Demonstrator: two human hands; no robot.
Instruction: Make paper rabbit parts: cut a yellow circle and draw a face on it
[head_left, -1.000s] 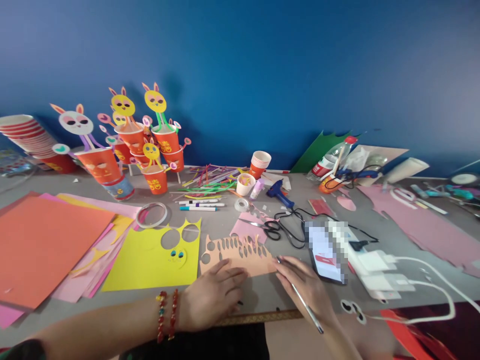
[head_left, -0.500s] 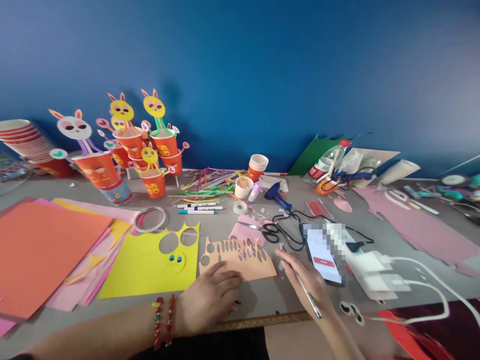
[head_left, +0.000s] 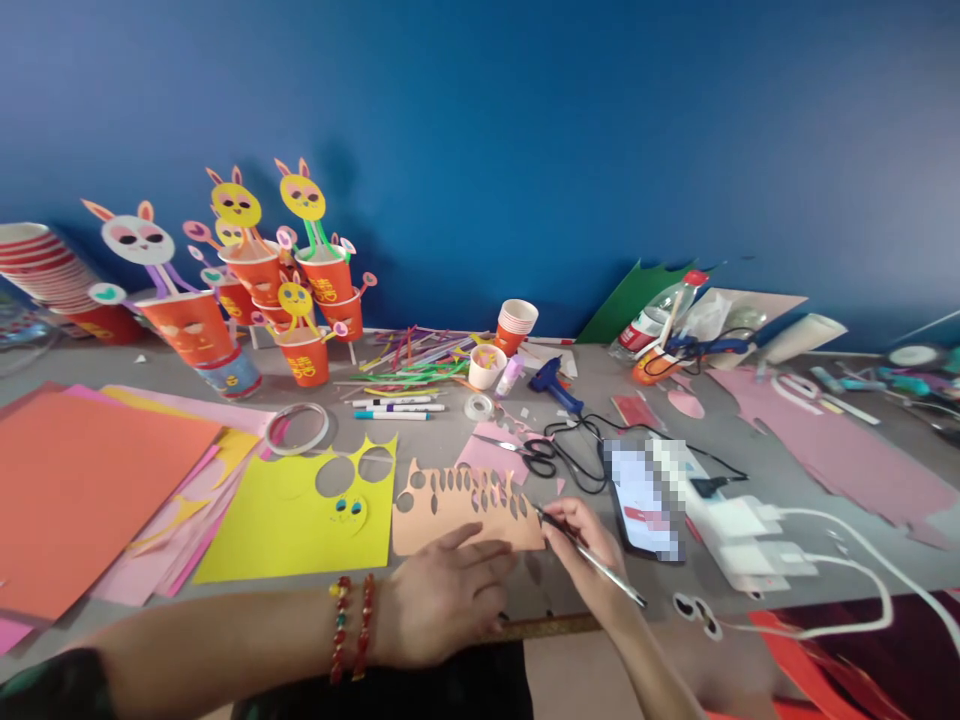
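Observation:
My left hand [head_left: 450,595] lies with its fingers spread on the lower edge of an orange paper sheet [head_left: 442,525] that has many cut-out holes along its top. A pen [head_left: 611,575] is gripped in my right hand [head_left: 589,560], its tip at the sheet's upper right edge. To the left, a yellow sheet [head_left: 277,530] with round holes bears a yellow smiling face disc [head_left: 347,514]. Black-handled scissors [head_left: 536,458] rest on a pink paper piece [head_left: 484,445] behind the orange sheet.
Decorated cups [head_left: 304,358] with rabbit figures stand at the back left, near stacked orange and pink paper [head_left: 97,500]. Markers [head_left: 394,414] and a blue glue gun [head_left: 555,383] lie mid-table. A phone [head_left: 637,500] and a white power strip [head_left: 739,545] with cables are on the right.
My right hand has turned the pen so its tip points at the orange sheet and has moved left to the sheet's edge. My left hand has shifted right along the sheet.

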